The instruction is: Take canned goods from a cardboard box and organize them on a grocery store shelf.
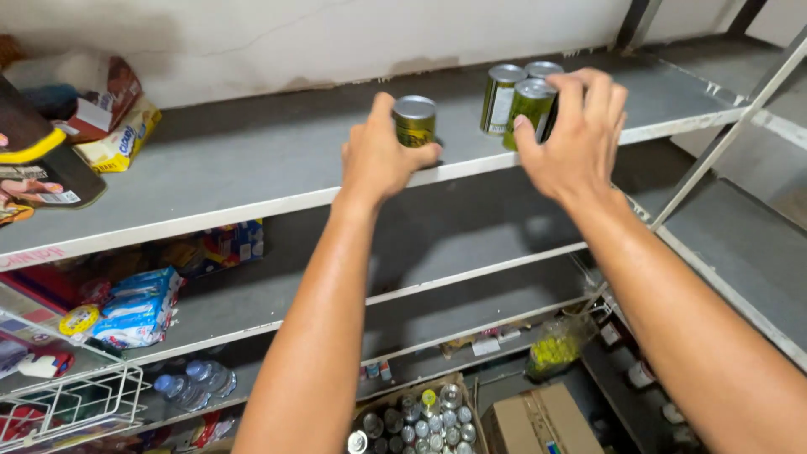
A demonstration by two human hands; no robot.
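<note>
**Both hands on cans at the top shelf**

Left hand [382,160] is wrapped around a small cylindrical can [414,120] with a dull silver lid and a green-gold label; the can stands upright near the front lip of the grey shelf [252,160]. Right hand [576,134] is closed on a second green can [530,109], thumb at its front and fingers over its far side, the can slightly tilted. Just behind it stand two more upright cans [502,97] of the same kind, close together and touching or nearly so.

To the far left on the same shelf lie soft, crinkled snack packets [113,126], well apart from the hands. Between packets and cans the flat, matte shelf board lies bare, edged by a pale metal rim. At right, a slanted metal upright [723,143] bounds the shelf. Below, lower shelves hold plastic-wrapped packs [139,307] and water bottles [197,382], and an open carton of shiny can tops [424,420] sits beside a brown cardboard box [538,420].
</note>
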